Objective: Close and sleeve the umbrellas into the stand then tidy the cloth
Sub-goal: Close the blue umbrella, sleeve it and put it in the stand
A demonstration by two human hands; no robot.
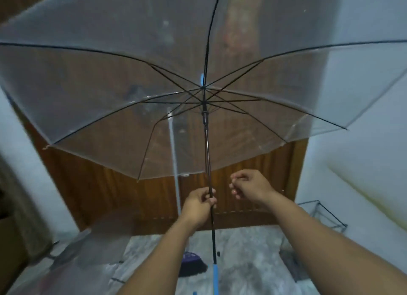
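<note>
We see the open clear umbrella (154, 96) spread above both hands, its dark shaft (208, 162) running down from the hub to a blue handle (215, 275) at six o'clock. Our left hand (198, 204) is closed around the shaft below the canopy. Our right hand (251, 186) sits just beside the shaft at three o'clock, fingers loosely curled, holding nothing. A wire stand (326, 215) waits near the wall at four o'clock.
</note>
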